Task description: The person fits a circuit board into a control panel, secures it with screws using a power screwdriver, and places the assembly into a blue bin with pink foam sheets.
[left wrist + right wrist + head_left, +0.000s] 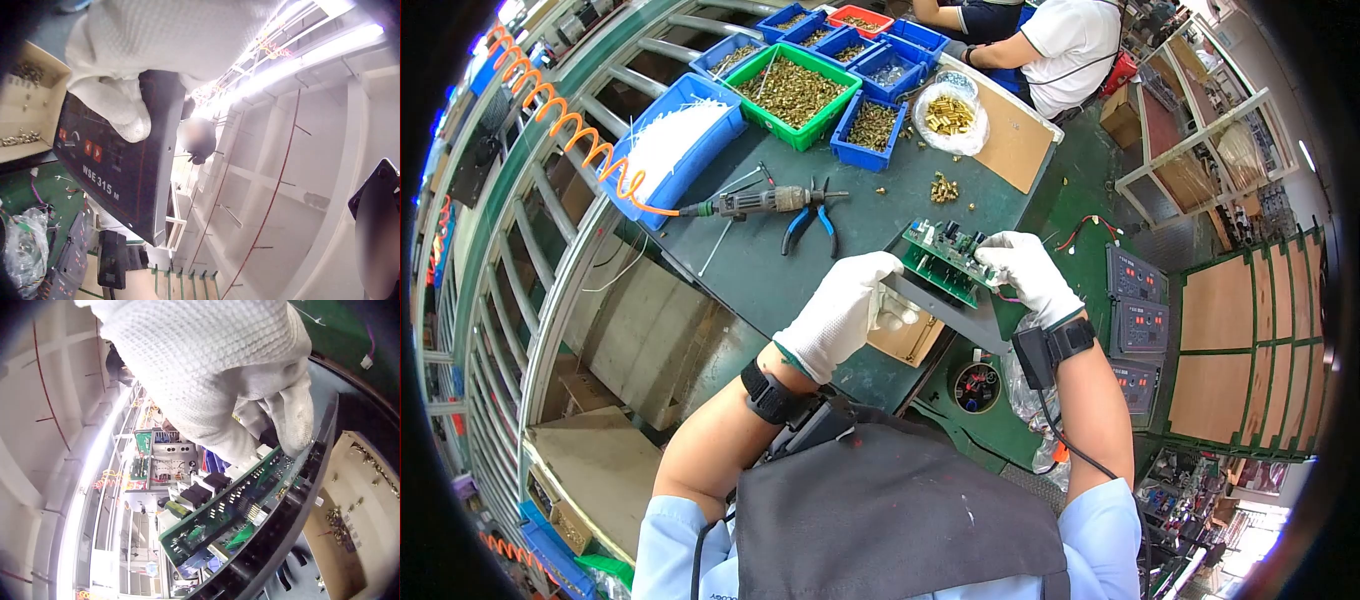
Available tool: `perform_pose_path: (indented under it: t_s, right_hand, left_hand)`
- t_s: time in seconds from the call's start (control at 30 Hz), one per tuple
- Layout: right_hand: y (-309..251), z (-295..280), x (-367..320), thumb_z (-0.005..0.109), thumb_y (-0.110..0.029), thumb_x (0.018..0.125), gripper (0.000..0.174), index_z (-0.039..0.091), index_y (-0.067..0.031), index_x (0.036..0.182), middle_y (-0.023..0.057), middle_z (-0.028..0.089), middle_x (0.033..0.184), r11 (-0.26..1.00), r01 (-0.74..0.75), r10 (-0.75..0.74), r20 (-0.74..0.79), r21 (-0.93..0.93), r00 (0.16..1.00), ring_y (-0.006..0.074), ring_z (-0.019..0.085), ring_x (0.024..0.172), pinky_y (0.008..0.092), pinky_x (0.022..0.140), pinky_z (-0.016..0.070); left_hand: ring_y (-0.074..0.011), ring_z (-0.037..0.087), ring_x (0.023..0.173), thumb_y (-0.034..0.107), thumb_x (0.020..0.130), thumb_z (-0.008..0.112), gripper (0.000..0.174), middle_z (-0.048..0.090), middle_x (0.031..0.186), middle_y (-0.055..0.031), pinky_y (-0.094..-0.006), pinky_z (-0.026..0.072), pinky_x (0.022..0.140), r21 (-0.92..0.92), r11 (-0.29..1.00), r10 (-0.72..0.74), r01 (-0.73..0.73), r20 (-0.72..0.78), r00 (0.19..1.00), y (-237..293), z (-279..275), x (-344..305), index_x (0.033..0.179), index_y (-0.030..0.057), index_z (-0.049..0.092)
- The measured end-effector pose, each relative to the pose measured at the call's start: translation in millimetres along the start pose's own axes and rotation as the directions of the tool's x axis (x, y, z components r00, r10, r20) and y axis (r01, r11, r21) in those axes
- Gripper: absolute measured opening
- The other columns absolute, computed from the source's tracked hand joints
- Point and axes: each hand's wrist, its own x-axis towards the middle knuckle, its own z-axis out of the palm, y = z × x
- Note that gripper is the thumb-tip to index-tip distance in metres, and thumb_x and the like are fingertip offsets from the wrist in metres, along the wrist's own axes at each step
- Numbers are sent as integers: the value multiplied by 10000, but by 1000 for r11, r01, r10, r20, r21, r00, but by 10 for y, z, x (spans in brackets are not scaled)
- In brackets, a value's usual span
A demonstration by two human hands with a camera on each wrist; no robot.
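A dark control panel (947, 308) with a green circuit board (945, 262) on its back is held up over the bench edge. In the left wrist view its front face (112, 172) shows "WSE 315 M" and red arrow buttons. My gloved left hand (840, 312) grips the panel's left side, fingertips on the front face. My gloved right hand (1028, 275) pinches the board's right end. In the right wrist view those fingers (294, 419) reach beside the board's white connectors; their tips are partly hidden.
An air screwdriver (750, 203) and blue-handled pliers (810, 228) lie on the green bench (730, 260). Behind stand a green bin (840, 108) of brass parts, several blue bins and a bag (972, 140). A cardboard box (350, 562) sits below the panel. More panels (1140, 325) are at right.
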Motion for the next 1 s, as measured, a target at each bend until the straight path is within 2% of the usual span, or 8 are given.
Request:
perform_pose_path:
  t_s: [0.3, 0.5, 0.8, 0.87, 1.0]
  right_hand:
    - [-47, 21, -37, 706, -224, 805, 306, 667, 35, 966, 57, 656, 687, 1000, 3, -3, -9, 6, 1000, 95, 595, 536, 218, 440, 384]
    - [-72, 56, -54, 706, -221, 805, 313, 668, 44, 965, 61, 656, 708, 1000, 15, -14, -6, 24, 1000, 99, 605, 578, 231, 480, 420]
    - [-62, 9, 22, 703, -221, 769, 293, 685, 27, 925, 52, 644, 689, 993, 6, -6, 7, -122, 1000, 105, 590, 569, 238, 466, 410]
    - [-159, 9, 0, 698, -211, 758, 288, 683, 26, 921, 56, 641, 678, 964, 15, -6, 35, -264, 999, 108, 581, 552, 243, 449, 402]
    - [-225, 3, 15, 691, -197, 752, 279, 682, 30, 913, 62, 638, 666, 966, -2, 24, 82, -260, 996, 119, 584, 538, 247, 448, 404]
  left_hand:
    - [-232, 678, 763, 326, 986, 488, 290, 656, 836, -151, -296, 530, 657, 5, 1000, 11, -11, -6, 1000, -16, -11, 2, 1086, 62, 554]
    - [-228, 675, 742, 329, 971, 502, 282, 659, 820, -151, -288, 527, 641, -19, 1000, -22, 22, -44, 999, 23, 42, 14, 1063, 67, 553]
    - [-233, 682, 717, 330, 969, 509, 290, 662, 812, -164, -272, 527, 616, -12, 1000, -11, 11, -32, 999, 42, 55, -6, 1073, 60, 540]
    - [-235, 683, 718, 330, 970, 508, 294, 661, 811, -166, -273, 529, 616, -27, 1000, -3, 2, -33, 999, 25, 43, -2, 1074, 57, 540]
    - [-234, 689, 737, 314, 970, 514, 297, 657, 814, -153, -282, 545, 638, 26, 1000, 8, -7, -25, 1000, -16, 3, -1, 1075, 38, 543]
